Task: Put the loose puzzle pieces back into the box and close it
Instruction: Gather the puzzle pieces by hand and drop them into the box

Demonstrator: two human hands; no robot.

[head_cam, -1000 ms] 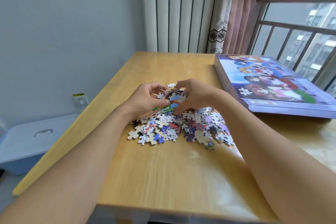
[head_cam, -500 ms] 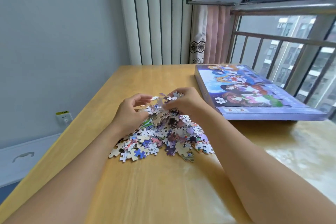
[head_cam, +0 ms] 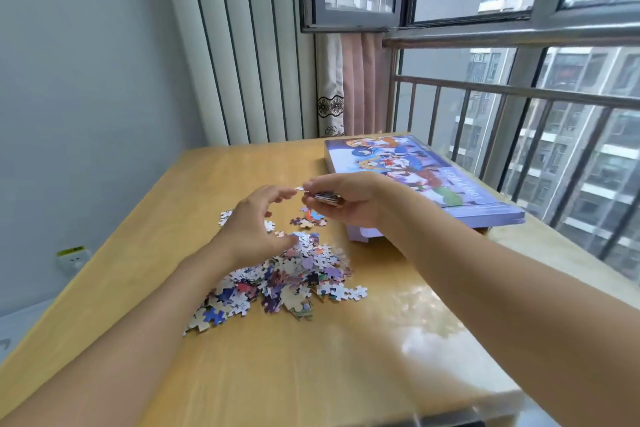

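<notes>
The right hand (head_cam: 346, 199) pinches a small stack of pieces (head_cam: 327, 198) above the table (head_cam: 311, 357), while the left hand (head_cam: 252, 229) hovers loosely open over the pile (head_cam: 284, 274). The box (head_cam: 415, 177) lies closed just right of them. Best to carry the stack level, and lift the lid first.

Puzzle pieces (head_cam: 277, 281) on table (head_cam: 311, 374), box (head_cam: 415, 180) right, behind
</notes>
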